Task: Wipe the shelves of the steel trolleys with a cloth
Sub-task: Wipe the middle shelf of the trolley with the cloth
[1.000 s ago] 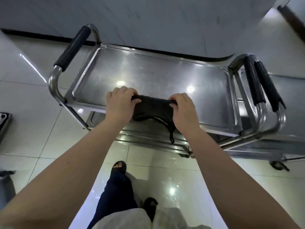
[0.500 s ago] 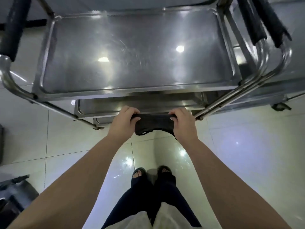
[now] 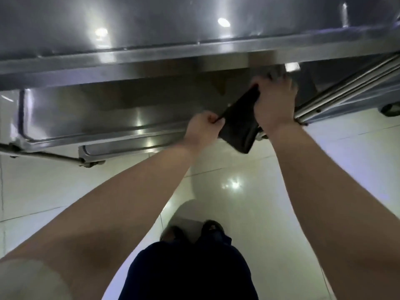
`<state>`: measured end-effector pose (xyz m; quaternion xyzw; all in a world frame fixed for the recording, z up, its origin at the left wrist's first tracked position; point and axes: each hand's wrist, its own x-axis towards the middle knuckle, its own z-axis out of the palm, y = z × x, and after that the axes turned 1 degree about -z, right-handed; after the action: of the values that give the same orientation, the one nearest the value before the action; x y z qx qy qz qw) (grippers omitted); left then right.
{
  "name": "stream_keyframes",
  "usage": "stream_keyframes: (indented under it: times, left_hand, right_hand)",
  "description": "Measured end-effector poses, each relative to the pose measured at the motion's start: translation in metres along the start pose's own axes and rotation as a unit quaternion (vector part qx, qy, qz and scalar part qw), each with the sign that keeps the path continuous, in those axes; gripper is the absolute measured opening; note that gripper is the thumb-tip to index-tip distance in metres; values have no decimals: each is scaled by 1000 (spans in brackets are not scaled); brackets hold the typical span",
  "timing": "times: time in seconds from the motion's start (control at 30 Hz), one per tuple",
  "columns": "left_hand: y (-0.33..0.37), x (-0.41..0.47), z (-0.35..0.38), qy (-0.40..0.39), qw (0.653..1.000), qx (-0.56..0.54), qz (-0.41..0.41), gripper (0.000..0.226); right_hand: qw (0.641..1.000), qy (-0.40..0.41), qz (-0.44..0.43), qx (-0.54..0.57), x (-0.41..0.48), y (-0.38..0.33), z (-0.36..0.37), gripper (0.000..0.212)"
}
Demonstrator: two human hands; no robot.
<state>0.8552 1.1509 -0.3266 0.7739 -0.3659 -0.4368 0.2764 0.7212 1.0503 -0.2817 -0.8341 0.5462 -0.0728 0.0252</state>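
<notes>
We look down on a pale tiled floor [image 3: 324,169], glossy enough to mirror the ceiling lights. Across the upper part of the view runs a steel trolley [image 3: 151,59]. Its top shelf [image 3: 151,22] fills the far edge, streaked and shiny. Beneath it lies the middle shelf [image 3: 97,109] in shadow, and the rim of a lower shelf [image 3: 129,147] pokes out nearer to us. At the right, slanted steel tubes [image 3: 346,87] run down towards the corner. A small wheel [image 3: 390,109] stands on the floor beyond them, and we cannot tell which trolley it belongs to.

The person's two bare forearms reach up from the bottom, above dark trousers [image 3: 190,273] and dark shoes [image 3: 213,226]. The black cloth [image 3: 240,124] hangs stretched between the hands at the right end of the middle shelf's front edge. The right hand [image 3: 273,100] grips its upper end with curled fingers, in under the top shelf. The left hand [image 3: 204,126] pinches the lower corner. The hands are apart, with the cloth spanning the gap. Whether the cloth touches the shelf we cannot tell.
</notes>
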Motion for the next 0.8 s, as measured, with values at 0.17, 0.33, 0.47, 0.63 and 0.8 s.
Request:
stream_keyframes:
  times: [0.17, 0.33, 0.47, 0.63, 0.8]
  left_hand:
    - [-37, 99, -6, 158, 930, 321, 89, 42]
    - [-69, 171, -39, 199, 892, 380, 145, 53]
    - [-85, 210, -57, 214, 860, 435, 158, 58]
    - [-90, 220, -59, 206, 866, 433, 141, 61]
    - [-88, 217, -58, 199, 868, 433, 142, 58]
  right_hand:
    - [995, -100, -7, -32, 71, -16, 88, 64]
    - [992, -125, -15, 10, 88, 8, 159, 65]
    - [989, -131, -56, -28, 103, 21, 181, 65]
    - [990, -126, -60, -15, 115, 41, 186, 64]
    - [991, -108, 78, -19, 134, 109, 171, 64]
